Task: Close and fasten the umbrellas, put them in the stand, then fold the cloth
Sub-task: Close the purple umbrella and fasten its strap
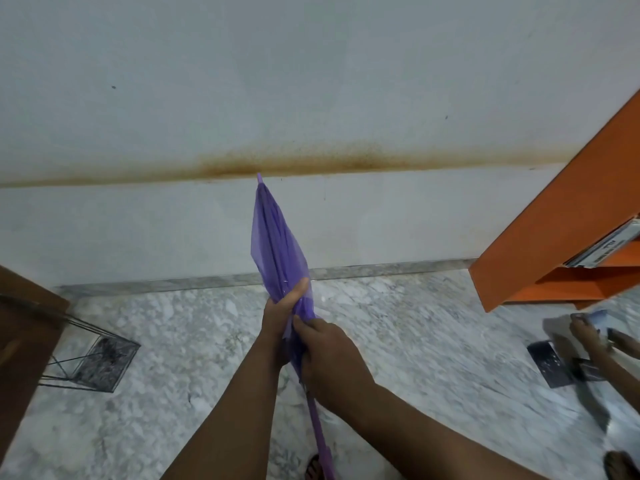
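One purple umbrella point(277, 244) is shut, tip at 12 o'clock. My left hand point(282, 313) and right hand point(329, 358) squeeze its cloth tight. Strap not done, I think. Wire stand point(91, 355) waits at 9 o'clock.

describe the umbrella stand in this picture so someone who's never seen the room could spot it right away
Follow the white wall with its brown stain down to the pale marble floor, then go to the far left beside the dark wooden furniture. The stand sits on the floor there: a thin black wire frame, see-through and angular, unlike anything solid around it, and well left of the purple umbrella.
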